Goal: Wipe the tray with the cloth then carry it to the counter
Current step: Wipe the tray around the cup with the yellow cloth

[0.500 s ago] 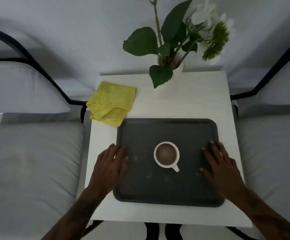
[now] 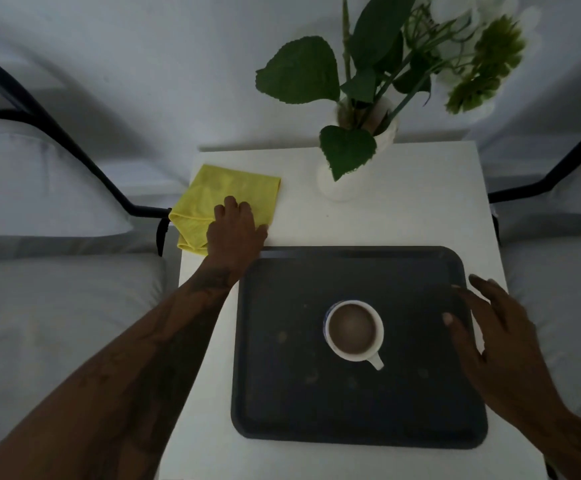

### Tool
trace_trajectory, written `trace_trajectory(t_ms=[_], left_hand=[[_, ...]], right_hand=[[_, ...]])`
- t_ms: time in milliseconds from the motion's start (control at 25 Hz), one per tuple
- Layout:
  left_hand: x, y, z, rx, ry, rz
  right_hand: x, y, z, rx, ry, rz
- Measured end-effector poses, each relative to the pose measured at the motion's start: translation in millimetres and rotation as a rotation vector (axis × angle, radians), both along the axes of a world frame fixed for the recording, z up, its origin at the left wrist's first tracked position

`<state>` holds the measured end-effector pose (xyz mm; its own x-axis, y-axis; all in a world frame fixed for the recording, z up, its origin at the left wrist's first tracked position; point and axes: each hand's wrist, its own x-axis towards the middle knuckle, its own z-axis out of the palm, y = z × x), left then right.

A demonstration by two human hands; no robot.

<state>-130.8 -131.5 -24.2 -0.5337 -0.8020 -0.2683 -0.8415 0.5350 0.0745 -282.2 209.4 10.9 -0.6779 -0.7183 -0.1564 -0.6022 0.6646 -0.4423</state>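
fingers of the left hand are laid curled over the near right part of the folded yellow cloth, knuckles up; whether the fabric is actually pinched cannot be told, since the fingertips are hidden under the hand. the cloth is seen lying on the far left corner of the white table, just beyond the far left corner of the tray, its left edge hanging slightly past the table side. the dark tray is set flat on the near half of the table, with pale smudges scattered over its surface. a white cup filled with brown drink is placed near the tray's middle, handle turned toward the near right. the right hand is held spread and open over the tray's right rim, fingers splayed, nothing gripped; whether it is touching the rim cannot be told. a white vase with leafy green stems is placed at the table's far edge, beside the cloth but apart from it.
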Motion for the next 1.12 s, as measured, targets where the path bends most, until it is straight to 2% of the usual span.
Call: trace_trajectory(t_ms=[120, 200, 320, 440, 520, 600, 680, 760, 800, 840, 920, 1040, 1120], left_hand=[[4, -3, -8, -0.090, 0.037, -0.018], [11, -11, -4, -0.074, 0.127, -0.004], [22, -20, 18, -0.033, 0.400, 0.078], [49, -9, 61, -0.036, 0.655, 0.040], [75, 9, 96, 0.153, 0.796, 0.032], [100, 31, 125, 0.422, 0.861, 0.048], [119, 52, 139, 0.717, 0.896, 0.113], [132, 62, 134, 0.941, 0.848, 0.203], [135, 63, 126, 1.008, 0.798, 0.226], [137, 64, 117, 1.054, 0.744, 0.249], [129, 64, 92, 1.051, 0.643, 0.245], [107, 69, 49, 0.761, 0.479, 0.152], [94, 77, 31, 0.522, 0.442, 0.084]], right_hand=[[1, -2, 7, -0.047, -0.044, -0.044], [5, -7, 14, -0.089, -0.057, -0.075], [11, -25, 34, -0.212, -0.075, -0.075], [23, -61, 69, -0.380, -0.163, -0.006], [43, -91, 90, -0.444, -0.261, 0.073], [68, -118, 99, -0.394, -0.497, 0.171], [98, -132, 94, -0.314, -0.926, 0.231], [131, -121, 73, -0.294, -1.301, 0.187], [147, -110, 60, -0.288, -1.390, 0.097], [163, -97, 48, -0.283, -1.418, -0.018], [180, -76, 28, -0.292, -1.282, -0.228], [185, -70, 5, -0.274, -0.960, -0.376], [180, -73, -2, -0.273, -0.841, -0.389]])
